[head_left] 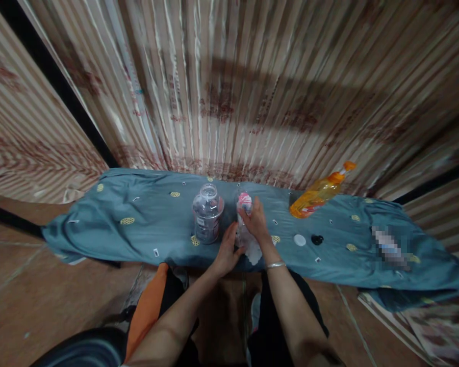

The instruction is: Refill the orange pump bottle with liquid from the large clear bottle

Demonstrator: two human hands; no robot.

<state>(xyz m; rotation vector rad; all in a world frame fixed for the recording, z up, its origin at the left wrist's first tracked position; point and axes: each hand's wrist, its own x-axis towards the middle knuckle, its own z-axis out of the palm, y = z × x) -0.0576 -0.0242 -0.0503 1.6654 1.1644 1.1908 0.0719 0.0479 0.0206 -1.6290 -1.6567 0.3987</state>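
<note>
A clear plastic bag (251,251) with a jagged lower edge and a pink-and-white printed part (245,199) lies between my hands on the cloth. My right hand (257,223), with a bangle at its wrist, has its fingers closed around the upper right side of the bag. On the bag's left edge, my left hand (227,251) grips with thumb and fingers. What the bag contains is hard to make out. Just left of my hands, a clear plastic bottle (208,214) stands upright with its mouth uncapped.
An orange bottle (316,196) with a pump-like orange top stands to the right. Nearer me lie a white round cap (300,240) and a small black object (317,239). A blurred-out item (390,247) is farther right. The blue-green cloth (156,214) covers a narrow table before a striped curtain (229,92).
</note>
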